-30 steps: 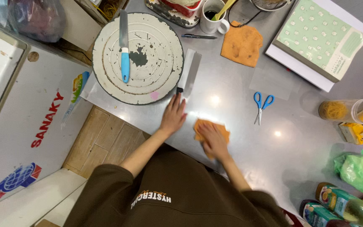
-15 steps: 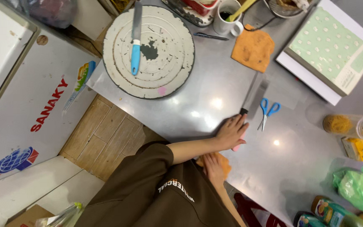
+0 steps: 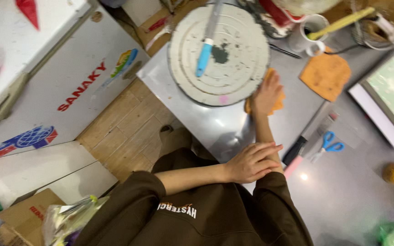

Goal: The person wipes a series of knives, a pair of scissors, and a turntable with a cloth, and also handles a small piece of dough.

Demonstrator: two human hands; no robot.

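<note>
My right hand (image 3: 267,92) lies palm down on an orange cloth (image 3: 277,104), pressing it onto the steel table (image 3: 343,191) right beside the round white turntable (image 3: 240,73). A palette knife with a blue handle (image 3: 204,57) lies on the turntable near a dark smear. My left hand (image 3: 251,161) rests flat across my right forearm at the table's near edge, holding nothing. A long knife with a black handle (image 3: 296,149) lies just to the right of my left hand.
Blue-handled scissors (image 3: 332,141) lie past the knife. A second orange cloth (image 3: 327,75), a white mug (image 3: 308,28) and a flat box with a green patterned lid (image 3: 391,89) stand further back. A white chest freezer (image 3: 46,68) is left of the table, over wooden floor.
My right hand has slid the orange cloth away from my body to the turntable's edge. My left hand has come off the knife and settled on my right forearm.
</note>
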